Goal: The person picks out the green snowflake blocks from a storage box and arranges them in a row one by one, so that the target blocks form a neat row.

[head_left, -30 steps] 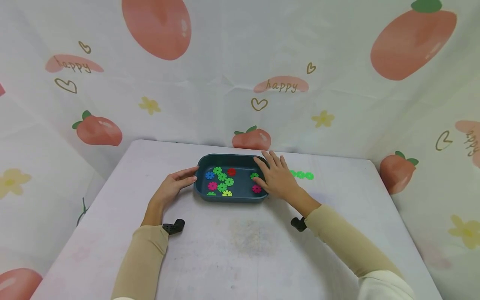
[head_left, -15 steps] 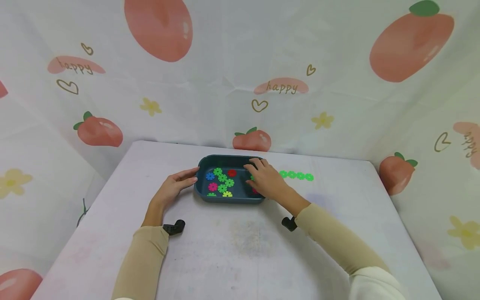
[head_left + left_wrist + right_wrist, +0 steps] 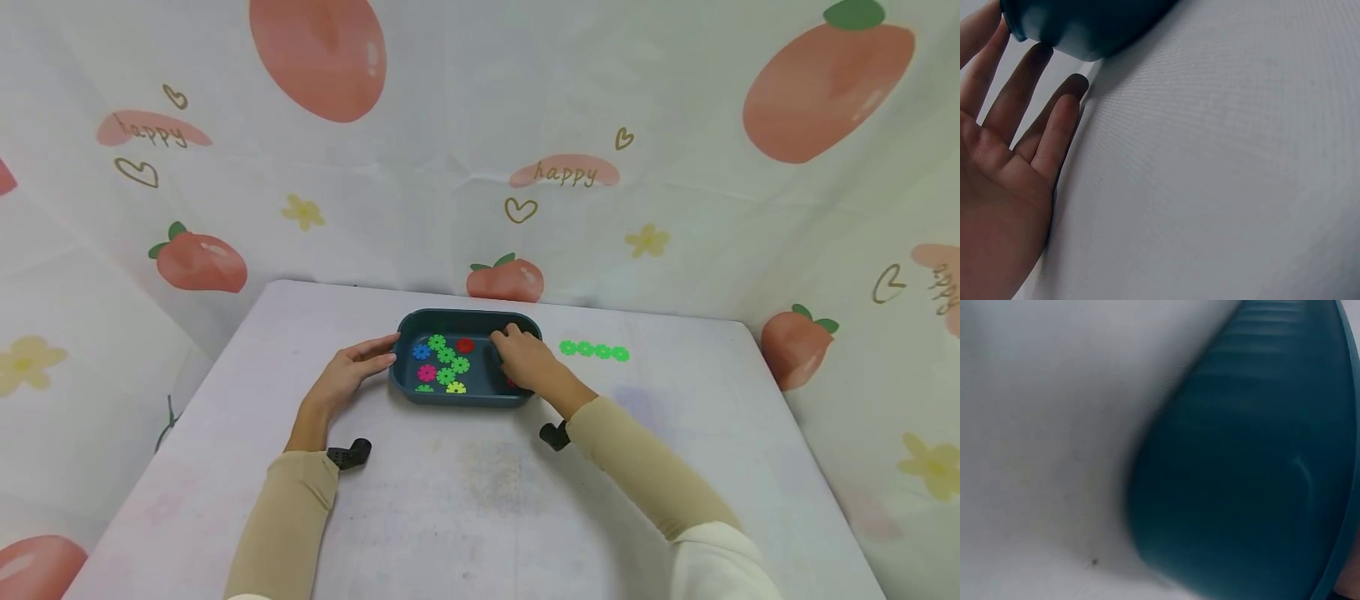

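My left hand [image 3: 342,379] rests its fingertips and thumb at the left end of a dark teal tray [image 3: 465,400]. In the left wrist view the fingers of this hand [image 3: 1016,144] are nearly straight beside the tray's wall [image 3: 1085,28]. My right hand [image 3: 531,360] reaches into the tray's right end with bent fingers; I cannot tell whether they pinch a disc. Notched snowflake discs lie in the tray: several green ones [image 3: 447,355], a blue one [image 3: 422,352], a red one [image 3: 465,345], a pink one [image 3: 427,372] and a yellow one [image 3: 456,387].
A row of green snowflake discs [image 3: 595,350] lies on the white table [image 3: 465,500] to the right of the tray. Behind the table hangs a printed white cloth [image 3: 420,200]. The tray's outer wall [image 3: 1241,469] fills much of the right wrist view.
My right hand has moved left and down into the tray, its spread fingers bending and covering the green disc there. The row of green discs is now in full view. The left hand stays put.
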`<action>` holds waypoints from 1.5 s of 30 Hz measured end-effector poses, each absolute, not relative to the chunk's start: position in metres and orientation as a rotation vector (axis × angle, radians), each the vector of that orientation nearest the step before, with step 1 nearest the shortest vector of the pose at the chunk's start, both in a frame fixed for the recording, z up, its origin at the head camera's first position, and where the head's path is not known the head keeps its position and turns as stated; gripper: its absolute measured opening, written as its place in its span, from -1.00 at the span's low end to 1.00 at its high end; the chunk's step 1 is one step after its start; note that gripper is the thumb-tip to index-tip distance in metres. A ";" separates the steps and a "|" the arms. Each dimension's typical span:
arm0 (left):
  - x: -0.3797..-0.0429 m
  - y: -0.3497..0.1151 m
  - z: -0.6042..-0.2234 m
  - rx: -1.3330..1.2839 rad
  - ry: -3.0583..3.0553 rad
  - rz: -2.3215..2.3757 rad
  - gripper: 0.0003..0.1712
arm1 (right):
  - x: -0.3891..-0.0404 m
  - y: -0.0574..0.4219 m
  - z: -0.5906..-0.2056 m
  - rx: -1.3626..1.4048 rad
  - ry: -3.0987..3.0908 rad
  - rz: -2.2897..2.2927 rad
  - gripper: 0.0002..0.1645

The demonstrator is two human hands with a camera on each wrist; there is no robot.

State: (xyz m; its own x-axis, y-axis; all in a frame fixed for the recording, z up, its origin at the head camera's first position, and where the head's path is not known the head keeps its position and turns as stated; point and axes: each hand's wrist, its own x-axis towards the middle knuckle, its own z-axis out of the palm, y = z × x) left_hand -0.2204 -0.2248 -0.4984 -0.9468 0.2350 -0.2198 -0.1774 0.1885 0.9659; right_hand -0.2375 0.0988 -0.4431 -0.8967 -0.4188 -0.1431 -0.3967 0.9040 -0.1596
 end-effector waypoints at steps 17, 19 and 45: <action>-0.221 -0.225 -0.498 0.063 2.166 1.804 -0.27 | -0.248 0.090 -0.447 -0.478 2.784 -0.320 -0.55; -0.221 -0.225 -0.498 0.065 2.168 1.802 -0.27 | -0.249 0.090 -0.447 -0.475 2.770 -0.341 -0.55; -0.220 -0.224 -0.497 0.043 2.163 1.804 -0.26 | -0.243 0.104 -0.445 -0.655 2.766 -0.938 -0.71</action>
